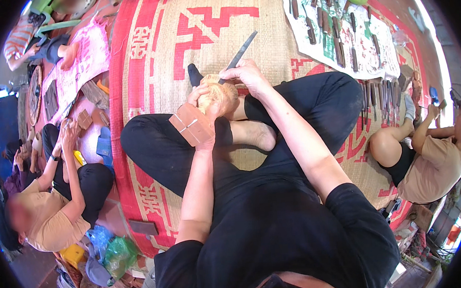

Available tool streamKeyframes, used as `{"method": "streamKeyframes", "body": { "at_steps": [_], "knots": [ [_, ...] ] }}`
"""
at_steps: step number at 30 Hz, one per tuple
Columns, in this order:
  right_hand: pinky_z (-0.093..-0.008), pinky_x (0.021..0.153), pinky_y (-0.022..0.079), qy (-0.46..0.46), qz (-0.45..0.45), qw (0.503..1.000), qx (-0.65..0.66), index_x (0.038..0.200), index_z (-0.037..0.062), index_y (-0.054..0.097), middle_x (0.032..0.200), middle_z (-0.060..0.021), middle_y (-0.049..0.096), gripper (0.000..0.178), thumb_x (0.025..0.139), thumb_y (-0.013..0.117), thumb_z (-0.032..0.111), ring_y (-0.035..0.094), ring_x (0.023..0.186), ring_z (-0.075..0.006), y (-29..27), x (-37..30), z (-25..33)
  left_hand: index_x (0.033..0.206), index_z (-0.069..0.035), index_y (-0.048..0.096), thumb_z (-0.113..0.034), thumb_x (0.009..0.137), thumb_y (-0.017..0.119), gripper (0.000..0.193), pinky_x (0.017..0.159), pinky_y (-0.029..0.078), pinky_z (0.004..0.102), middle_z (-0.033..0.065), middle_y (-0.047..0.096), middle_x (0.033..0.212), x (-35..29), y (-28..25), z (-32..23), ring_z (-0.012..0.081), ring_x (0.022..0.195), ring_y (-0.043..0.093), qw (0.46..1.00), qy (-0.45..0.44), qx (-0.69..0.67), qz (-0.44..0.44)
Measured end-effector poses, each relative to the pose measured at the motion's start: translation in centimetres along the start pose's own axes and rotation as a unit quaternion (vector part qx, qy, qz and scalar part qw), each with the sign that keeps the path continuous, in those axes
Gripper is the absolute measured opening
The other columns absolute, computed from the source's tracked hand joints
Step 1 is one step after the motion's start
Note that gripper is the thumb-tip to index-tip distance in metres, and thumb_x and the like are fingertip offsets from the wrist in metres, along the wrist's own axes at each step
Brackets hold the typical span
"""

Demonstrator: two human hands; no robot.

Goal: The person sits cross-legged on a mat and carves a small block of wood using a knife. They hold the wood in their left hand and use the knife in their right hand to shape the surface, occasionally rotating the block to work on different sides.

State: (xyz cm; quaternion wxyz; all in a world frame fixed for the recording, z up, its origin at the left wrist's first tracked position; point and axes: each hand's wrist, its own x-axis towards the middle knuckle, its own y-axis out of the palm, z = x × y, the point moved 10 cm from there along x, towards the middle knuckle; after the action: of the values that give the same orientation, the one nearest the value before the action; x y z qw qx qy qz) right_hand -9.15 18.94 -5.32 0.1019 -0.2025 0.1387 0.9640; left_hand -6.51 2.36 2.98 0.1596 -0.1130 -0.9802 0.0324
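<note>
Straw-coloured and red, woven mat (267, 46) spread wide across the floor. Sits on it cross-legged in black trousers (315, 99), with one seated co-worker (61, 223) off to the left and another co-worker (432, 166) to the right. Upper right, on a white cloth (366, 71), dark-handled tools (311, 36) in loose rows, with further tools (373, 94) just below its edge. Lower left, green plastic bag (120, 256). Between the knees, pale carved piece (222, 98), grooved on its surface. Holds it with the left hand (214, 113), fingers curled around its side. Against that same hand, nearer the wrist, reddish-brown block (191, 126) with pale crossing lines; hard to tell whether joined to the piece. Grips a slim dark-grey tool (242, 52) in the right hand (249, 77), fingers closed round its lower part, lower end at the carved piece's upper side, far end pointing up and right.
</note>
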Motion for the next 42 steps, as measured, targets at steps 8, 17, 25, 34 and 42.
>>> {"method": "streamKeyframes", "body": {
  "at_steps": [8,17,25,34,42],
  "knots": [
    [-0.0265,0.060,0.050,-0.018,-0.044,0.997,0.064,0.078,0.0006,0.065,0.073,-0.0102,0.066,0.010,0.072,0.068,0.008,0.063,0.063,-0.0161,-1.6,-0.2,0.5,0.112,-0.004,0.050,-0.017,0.082,0.060,0.034,0.101,0.032,0.0384,0.0120,0.051,0.118,-0.1,-0.2,0.2,0.0225,0.115,0.045,1.000,-0.016,-0.016,-0.009],
    [-0.0241,0.050,0.049,-0.024,-0.080,0.991,0.103,0.078,-0.0002,0.062,0.070,-0.0102,0.065,0.011,0.072,0.068,0.007,0.063,0.058,-0.0157,-4.2,1.0,-1.0,0.112,-0.004,0.050,-0.015,0.081,0.058,0.034,0.101,0.032,0.0386,0.0122,0.051,0.119,0.1,-0.1,0.0,0.0230,0.115,0.045,0.999,-0.027,-0.022,-0.013],
    [-0.0221,0.053,0.045,0.013,-0.032,0.999,-0.008,0.078,0.0049,0.066,0.070,-0.0051,0.065,0.015,0.071,0.071,0.018,0.059,0.060,-0.0115,-1.0,-1.9,-0.7,0.113,-0.004,0.050,-0.015,0.082,0.058,0.034,0.101,0.032,0.0382,0.0116,0.051,0.117,0.1,0.3,-0.6,0.0225,0.115,0.045,1.000,-0.010,0.012,-0.001],
    [-0.0257,0.055,0.050,-0.029,-0.075,0.992,0.093,0.083,0.0019,0.063,0.075,-0.0082,0.066,0.011,0.075,0.066,0.009,0.063,0.063,-0.0145,-4.2,-0.6,-1.2,0.113,-0.004,0.050,-0.016,0.082,0.059,0.035,0.101,0.032,0.0379,0.0113,0.051,0.118,-0.2,-0.4,0.4,0.0221,0.115,0.046,0.999,-0.032,-0.017,-0.024],
    [-0.0237,0.046,0.041,-0.010,-0.055,0.997,0.044,0.077,0.0033,0.064,0.069,-0.0060,0.064,0.010,0.072,0.068,0.012,0.058,0.057,-0.0101,-1.2,-2.0,-1.2,0.113,-0.004,0.050,-0.015,0.082,0.059,0.034,0.101,0.032,0.0381,0.0114,0.051,0.117,0.0,-0.1,0.1,0.0219,0.116,0.045,0.999,-0.029,-0.018,-0.023]
  ]
}}
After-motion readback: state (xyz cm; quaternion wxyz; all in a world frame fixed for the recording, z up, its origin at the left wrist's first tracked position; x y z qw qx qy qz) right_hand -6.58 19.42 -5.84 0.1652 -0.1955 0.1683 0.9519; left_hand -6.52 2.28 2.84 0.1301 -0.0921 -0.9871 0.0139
